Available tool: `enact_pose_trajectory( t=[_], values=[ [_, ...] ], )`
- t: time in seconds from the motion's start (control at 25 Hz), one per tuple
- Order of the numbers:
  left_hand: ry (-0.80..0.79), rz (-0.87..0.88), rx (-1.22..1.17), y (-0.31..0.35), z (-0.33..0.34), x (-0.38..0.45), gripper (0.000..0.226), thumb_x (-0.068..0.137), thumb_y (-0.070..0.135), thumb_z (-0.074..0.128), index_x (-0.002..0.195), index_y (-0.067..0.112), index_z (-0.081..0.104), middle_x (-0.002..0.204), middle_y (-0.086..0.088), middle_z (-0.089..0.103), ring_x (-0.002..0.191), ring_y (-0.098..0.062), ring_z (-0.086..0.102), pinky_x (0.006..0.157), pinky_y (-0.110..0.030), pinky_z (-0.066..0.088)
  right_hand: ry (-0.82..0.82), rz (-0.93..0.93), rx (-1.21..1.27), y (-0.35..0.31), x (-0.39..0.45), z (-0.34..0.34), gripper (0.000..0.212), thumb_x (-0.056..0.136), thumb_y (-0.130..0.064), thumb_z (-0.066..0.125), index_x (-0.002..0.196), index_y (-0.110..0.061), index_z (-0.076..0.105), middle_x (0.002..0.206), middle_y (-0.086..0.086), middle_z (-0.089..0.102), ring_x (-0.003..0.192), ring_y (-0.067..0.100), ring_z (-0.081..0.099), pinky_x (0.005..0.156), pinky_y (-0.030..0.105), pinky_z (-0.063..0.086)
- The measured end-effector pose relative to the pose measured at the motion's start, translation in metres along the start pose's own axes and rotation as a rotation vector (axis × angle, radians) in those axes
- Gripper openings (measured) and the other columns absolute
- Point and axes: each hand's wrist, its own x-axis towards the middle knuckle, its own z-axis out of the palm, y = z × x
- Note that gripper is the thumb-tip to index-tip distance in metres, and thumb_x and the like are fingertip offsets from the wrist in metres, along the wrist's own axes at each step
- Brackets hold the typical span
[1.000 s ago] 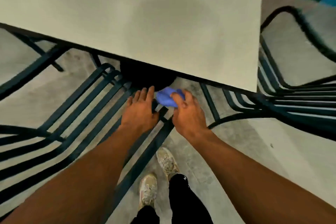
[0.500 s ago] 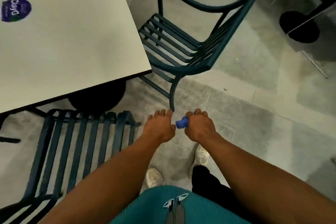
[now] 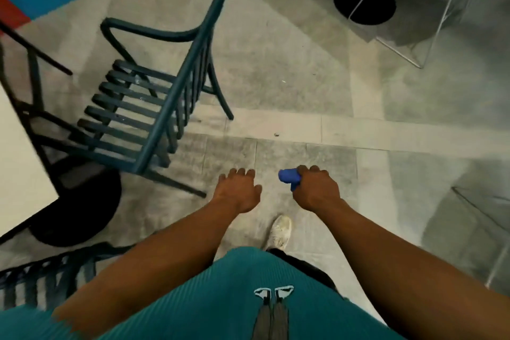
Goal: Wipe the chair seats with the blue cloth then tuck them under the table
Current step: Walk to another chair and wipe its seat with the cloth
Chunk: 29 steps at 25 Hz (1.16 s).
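A dark teal slatted metal chair [image 3: 132, 116] stands on the floor at the upper left, its seat facing the white table [image 3: 19, 168] and its backrest toward me. My right hand [image 3: 316, 192] is closed around the crumpled blue cloth [image 3: 288, 178], held in the air over the floor. My left hand [image 3: 237, 192] hangs beside it, fingers apart and holding nothing, a short way right of the chair's back leg. A second slatted chair [image 3: 41, 276] shows at the lower left, partly hidden by my left arm.
The table's round black base [image 3: 82, 218] sits on the grey tiled floor below the chair. Another black round base [image 3: 364, 0] with thin metal frames stands at the upper right. My shoe [image 3: 280, 232] is on the floor between my arms.
My view has swung right, away from the first chair and the table. Both hands left that chair's seat and now hang in the air; they have drifted apart, the cloth still in my right hand.
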Motion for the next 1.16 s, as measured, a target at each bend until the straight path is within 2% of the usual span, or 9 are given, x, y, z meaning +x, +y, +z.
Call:
enact_pose_trajectory(
  t=[0.2, 0.4, 0.6, 0.72, 0.92, 1.16],
  values=[
    [0.065, 0.051, 0.080, 0.076, -0.082, 0.087, 0.056, 0.098, 0.043, 0.034, 0.146, 0.014, 0.032, 0.146, -0.011, 0.041, 0.134, -0.031, 0.036, 0.109, -0.048, 0.028, 0.086, -0.012, -0.014, 0.049, 0.077, -0.098, 0.054, 0.089, -0.020, 0.053, 0.142, -0.018, 0.038, 0.130, 0.011, 0.048, 0.121, 0.031, 0.045, 0.091, 0.037, 0.044],
    [0.042, 0.039, 0.092, 0.103, -0.147, 0.180, 0.052, 0.097, 0.042, 0.035, 0.141, 0.015, 0.037, 0.140, -0.009, 0.047, 0.129, -0.028, 0.041, 0.105, -0.045, 0.032, 0.101, -0.009, -0.007, 0.069, 0.163, -0.172, 0.046, 0.087, -0.022, 0.054, 0.132, -0.019, 0.046, 0.123, 0.009, 0.053, 0.114, 0.029, 0.052, 0.084, 0.033, 0.045],
    [0.066, 0.031, 0.022, 0.117, -0.229, 0.307, 0.054, 0.098, 0.046, 0.032, 0.142, 0.015, 0.037, 0.140, -0.009, 0.048, 0.128, -0.029, 0.041, 0.104, -0.045, 0.031, 0.125, 0.003, -0.068, 0.073, 0.289, -0.251, 0.042, 0.086, -0.017, 0.053, 0.127, -0.021, 0.051, 0.120, 0.006, 0.055, 0.110, 0.027, 0.054, 0.079, 0.029, 0.043],
    [0.127, -0.018, -0.032, 0.119, -0.309, 0.375, 0.055, 0.098, 0.047, 0.028, 0.142, 0.015, 0.038, 0.141, -0.010, 0.047, 0.130, -0.030, 0.040, 0.107, -0.046, 0.029, 0.187, -0.034, -0.101, 0.051, 0.371, -0.322, 0.045, 0.086, -0.013, 0.048, 0.130, -0.023, 0.051, 0.117, 0.006, 0.055, 0.109, 0.027, 0.053, 0.078, 0.030, 0.044],
    [0.242, -0.093, -0.034, 0.103, -0.425, 0.460, 0.056, 0.100, 0.047, 0.025, 0.142, 0.014, 0.038, 0.141, -0.010, 0.046, 0.132, -0.030, 0.037, 0.107, -0.046, 0.028, 0.255, -0.200, -0.128, -0.003, 0.492, -0.418, 0.051, 0.087, -0.010, 0.046, 0.132, -0.031, 0.048, 0.118, 0.005, 0.054, 0.111, 0.027, 0.050, 0.082, 0.031, 0.045],
    [0.264, -0.347, -0.147, 0.052, -0.513, 0.580, 0.054, 0.098, 0.048, 0.026, 0.138, 0.014, 0.042, 0.137, -0.010, 0.050, 0.128, -0.030, 0.042, 0.104, -0.046, 0.031, 0.232, -0.442, -0.256, -0.085, 0.668, -0.504, 0.044, 0.085, -0.013, 0.050, 0.128, -0.021, 0.047, 0.119, 0.006, 0.054, 0.110, 0.027, 0.051, 0.074, 0.029, 0.039]
  ],
)
